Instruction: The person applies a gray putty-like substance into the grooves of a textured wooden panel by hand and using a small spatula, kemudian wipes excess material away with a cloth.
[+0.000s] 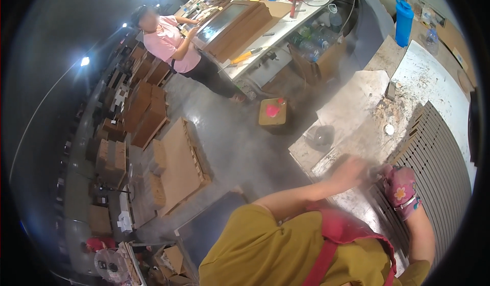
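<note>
My left hand [349, 174], bare and blurred, is closed at the near end of a long row of thin brown slats [439, 150]. Close beside it, my right hand [400, 184] wears a pink flowered covering and is closed too. Between the two hands is a small dark piece [376, 173], too smeared to name. The slats lie side by side on the workbench, with dark notches along their left ends. A white sheet [354, 94] covered in dust and crumbs spreads beyond my hands.
A small white round lid [389, 129] and a clear dish [322, 136] lie on the bench. A blue bottle [403, 23] stands at its far end. On the floor are a square tin [273, 113] and stacked wooden panels [178, 168]. A person [176, 46] works at another table.
</note>
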`<move>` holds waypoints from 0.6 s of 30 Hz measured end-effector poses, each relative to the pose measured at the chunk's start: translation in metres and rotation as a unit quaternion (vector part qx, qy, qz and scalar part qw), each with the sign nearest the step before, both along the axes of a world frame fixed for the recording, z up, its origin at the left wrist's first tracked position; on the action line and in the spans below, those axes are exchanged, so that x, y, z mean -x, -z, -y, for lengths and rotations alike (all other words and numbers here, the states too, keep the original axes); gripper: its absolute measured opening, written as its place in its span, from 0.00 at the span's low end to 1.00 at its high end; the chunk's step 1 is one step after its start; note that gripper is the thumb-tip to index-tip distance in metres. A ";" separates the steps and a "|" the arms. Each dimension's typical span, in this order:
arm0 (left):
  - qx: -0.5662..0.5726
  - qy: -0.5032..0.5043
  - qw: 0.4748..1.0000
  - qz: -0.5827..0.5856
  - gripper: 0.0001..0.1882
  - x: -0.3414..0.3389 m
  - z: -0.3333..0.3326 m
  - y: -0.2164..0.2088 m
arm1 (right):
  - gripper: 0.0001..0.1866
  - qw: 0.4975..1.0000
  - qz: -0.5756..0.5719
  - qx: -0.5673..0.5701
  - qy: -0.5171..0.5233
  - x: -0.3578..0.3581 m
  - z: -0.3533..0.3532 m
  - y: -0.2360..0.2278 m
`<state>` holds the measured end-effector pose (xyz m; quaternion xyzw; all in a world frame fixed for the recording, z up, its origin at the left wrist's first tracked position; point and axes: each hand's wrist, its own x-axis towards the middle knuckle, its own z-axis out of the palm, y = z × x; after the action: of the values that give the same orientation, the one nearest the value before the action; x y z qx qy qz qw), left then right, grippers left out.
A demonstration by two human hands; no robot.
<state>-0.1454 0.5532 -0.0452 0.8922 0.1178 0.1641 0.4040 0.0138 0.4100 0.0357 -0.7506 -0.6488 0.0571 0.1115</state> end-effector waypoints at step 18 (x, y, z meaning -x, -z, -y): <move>0.048 -0.007 0.999 -0.020 0.31 -0.003 -0.005 -0.008 | 0.05 0.996 -0.031 0.075 -0.031 0.002 -0.025 -0.027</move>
<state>-0.1424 0.5578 -0.0377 0.8741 0.1394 0.1430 0.4427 0.0117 0.4348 0.0625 -0.7342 -0.6619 0.1323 0.0735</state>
